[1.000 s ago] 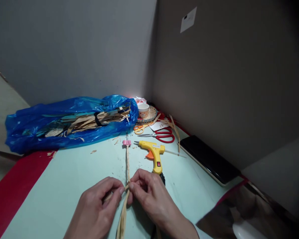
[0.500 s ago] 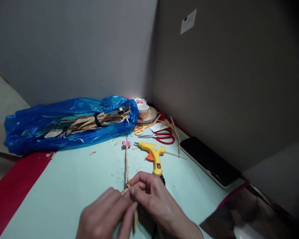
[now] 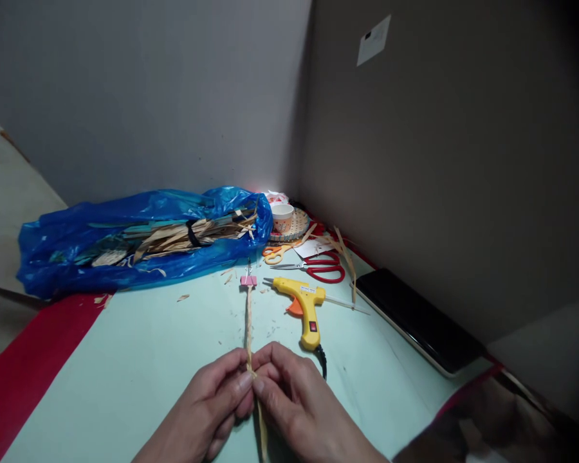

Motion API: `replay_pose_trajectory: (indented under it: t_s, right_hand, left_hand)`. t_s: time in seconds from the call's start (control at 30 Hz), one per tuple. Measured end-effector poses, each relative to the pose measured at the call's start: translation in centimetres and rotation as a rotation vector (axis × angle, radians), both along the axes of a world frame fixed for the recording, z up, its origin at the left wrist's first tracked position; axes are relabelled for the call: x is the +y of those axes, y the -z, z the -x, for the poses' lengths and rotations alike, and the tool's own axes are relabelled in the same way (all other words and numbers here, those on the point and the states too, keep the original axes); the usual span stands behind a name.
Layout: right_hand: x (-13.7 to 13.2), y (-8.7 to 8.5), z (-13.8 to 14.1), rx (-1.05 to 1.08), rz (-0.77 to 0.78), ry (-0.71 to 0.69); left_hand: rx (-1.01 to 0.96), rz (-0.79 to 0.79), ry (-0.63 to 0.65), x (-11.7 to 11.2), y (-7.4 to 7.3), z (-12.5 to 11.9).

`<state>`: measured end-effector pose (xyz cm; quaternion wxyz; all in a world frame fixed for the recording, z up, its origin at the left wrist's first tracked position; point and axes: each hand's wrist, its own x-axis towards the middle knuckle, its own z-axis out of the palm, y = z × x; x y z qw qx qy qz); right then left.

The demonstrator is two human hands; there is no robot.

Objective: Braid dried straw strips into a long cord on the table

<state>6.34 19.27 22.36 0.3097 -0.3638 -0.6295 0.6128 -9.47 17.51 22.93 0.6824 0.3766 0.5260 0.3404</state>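
Note:
A thin braid of tan straw strips point(image 3: 248, 321) lies on the pale green table point(image 3: 139, 360), running away from me. A pink binder clip point(image 3: 248, 280) grips its far end. My left hand point(image 3: 210, 411) and my right hand point(image 3: 294, 405) meet at the braid's near end. Both pinch the strips between thumb and fingers. Loose strip ends hang down between my hands toward the lower edge of the view.
A yellow glue gun point(image 3: 305, 302) lies just right of the braid. Red scissors point(image 3: 321, 269) and orange scissors point(image 3: 276, 252) lie behind it, near a paper cup point(image 3: 282, 217). A blue plastic bag point(image 3: 125, 241) of straw sits at the back left. A black phone point(image 3: 422, 318) lies at the right wall.
My left hand crossed over toward the right hand, then came back beside it. Both hands now pinch the braid together at one spot. The view shifted slightly to the left.

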Motion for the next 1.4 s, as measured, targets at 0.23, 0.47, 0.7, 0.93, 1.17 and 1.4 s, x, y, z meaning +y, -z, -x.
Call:
replay_pose_trajectory:
  t_s: [0.23,0.47,0.7,0.93,1.17,1.4]
  right_hand:
    - [-0.3,-0.3,-0.2,-0.165,-0.091,0.008]
    - [-0.6,-1.2,-1.2,-0.379,-0.22,-0.009]
    - [-0.6,-0.8,-1.2,-0.476,-0.342,0.029]
    - [-1.1,-0.5,-0.8,-0.574,-0.481,0.095]
    - [2.0,-4.0,-4.1,-0.791,-0.69,0.178]
    - [11.5,-7.3,-9.8,-1.515,-0.834,0.166]
  left_hand:
    - [0.049,-0.014,0.003,0.1,0.2,0.5]
    - [0.154,-0.164,-0.064,0.2,1.1,0.7]
    - [0.197,-0.15,-0.08,0.2,0.2,0.1]
    - [0.167,-0.124,-0.1,0.2,0.2,-0.1]
    - [0.06,-0.04,-0.032,0.5,0.6,0.1]
    - [0.017,-0.026,0.042,0.4,0.9,0.4]
